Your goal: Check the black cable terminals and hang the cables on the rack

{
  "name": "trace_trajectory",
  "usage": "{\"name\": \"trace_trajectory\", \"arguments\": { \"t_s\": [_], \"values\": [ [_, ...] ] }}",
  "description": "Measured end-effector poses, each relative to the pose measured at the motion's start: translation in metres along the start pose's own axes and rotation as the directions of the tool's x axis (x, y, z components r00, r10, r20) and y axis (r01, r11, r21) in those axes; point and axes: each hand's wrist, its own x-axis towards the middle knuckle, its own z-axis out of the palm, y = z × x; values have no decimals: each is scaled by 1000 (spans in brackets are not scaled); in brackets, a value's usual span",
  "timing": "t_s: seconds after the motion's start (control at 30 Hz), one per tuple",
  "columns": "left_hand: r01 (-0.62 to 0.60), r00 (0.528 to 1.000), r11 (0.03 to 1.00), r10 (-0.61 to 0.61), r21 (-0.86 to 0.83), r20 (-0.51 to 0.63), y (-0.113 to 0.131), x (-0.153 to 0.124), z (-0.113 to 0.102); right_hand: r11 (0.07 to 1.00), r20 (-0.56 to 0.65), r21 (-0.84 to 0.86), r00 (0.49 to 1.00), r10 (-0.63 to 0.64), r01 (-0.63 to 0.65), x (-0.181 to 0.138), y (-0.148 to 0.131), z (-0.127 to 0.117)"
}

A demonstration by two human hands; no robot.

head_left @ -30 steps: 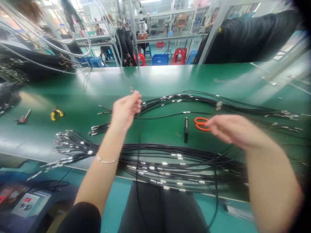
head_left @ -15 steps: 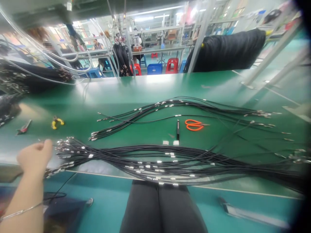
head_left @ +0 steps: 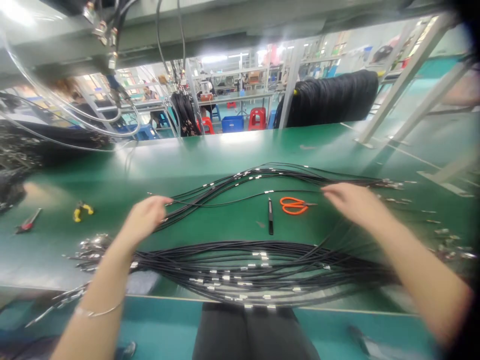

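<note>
My left hand (head_left: 144, 217) is low over the green table (head_left: 210, 150), fingers curled in a pinch at the left end of a single black wire (head_left: 240, 199). That wire runs rightwards to my right hand (head_left: 350, 202), whose fingers are pressed together on its other end. The wire lies along the near side of a small far bundle of black wires (head_left: 258, 175) with metal tips. A much larger bundle of black wires (head_left: 243, 265) lies across the table's front edge, below both forearms.
Orange scissors (head_left: 294, 205) and a black pen (head_left: 270, 222) lie between the two bundles. Yellow-handled pliers (head_left: 82, 210) and a red-handled tool (head_left: 26, 222) sit at the left. Hoses and cables hang overhead. Other benches, stools and a person are far behind.
Half a second ago my left hand was at the table's front left edge and my right hand was out of view. Both now sit at the far bundle. The camera has tilted upward.
</note>
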Motion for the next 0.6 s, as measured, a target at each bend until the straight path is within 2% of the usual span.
{"name": "trace_trajectory", "arguments": {
  "t_s": [0.03,0.07,0.1,0.13,0.17,0.2,0.23,0.33,0.4,0.43,0.5,0.57,0.6],
  "values": [
    [15,994,998,-9,-56,108,16,6,29,1000,25,-6,1000,-13,13,15,-18,11],
    [53,963,994,-24,-100,269,30,12,57,1000,44,-17,999,-4,5,28,-30,22],
    [85,906,990,-31,-109,422,41,17,82,1000,56,-21,998,11,-10,39,-37,33],
    [114,827,989,-43,-92,561,49,23,104,999,63,-27,997,33,-31,48,-40,43],
    [161,753,983,-61,-93,655,54,28,121,998,67,-29,996,52,-50,54,-40,51],
    [228,705,968,-91,-103,703,55,33,135,998,68,-23,996,65,-64,58,-38,57],
    [291,685,949,-120,-119,719,53,38,145,997,64,-10,995,76,-75,60,-35,60],
    [425,697,886,-190,-185,692,37,49,159,992,30,81,995,99,-101,58,-27,55],
    [495,691,841,-229,-218,685,26,54,158,971,-19,226,996,90,-83,51,-21,39],
    [551,700,789,-257,-274,666,22,56,156,950,-51,305,995,82,-63,48,-18,28],
    [617,760,628,-319,-475,566,18,60,151,872,-147,489,987,68,13,41,-9,0],
    [544,835,464,-384,-699,395,16,66,145,740,-212,664,976,41,113,31,-1,-30],
    [474,861,419,-406,-774,307,15,69,143,670,-176,730,984,-11,138,24,1,-44]
  ]
}}
